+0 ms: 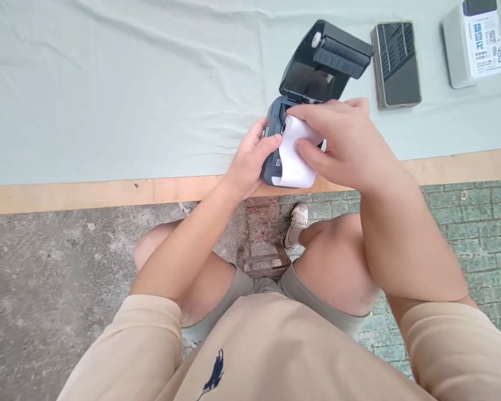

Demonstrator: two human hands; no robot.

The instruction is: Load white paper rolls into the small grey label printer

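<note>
A dark portable receipt printer (271, 161) is held over the table's front edge, its black lid (304, 78) swung up and away from me. My left hand (253, 159) grips the printer's left side, the thumb resting near the paper. Inside the compartment sits a white paper roll (296, 161), its loose end hanging toward me over the printer's front. My right hand (346, 139) has its thumb and fingers closed about the roll from the right. The right side of the printer is mostly hidden behind that hand.
A pale cloth (129, 94) covers the table, with a bare wooden edge (87, 192) in front. A smartphone (396, 64) lies to the right of the printer. Farther right stands a white box-shaped item (459, 50) with a printed label. My legs and a wooden stool (263, 259) are below.
</note>
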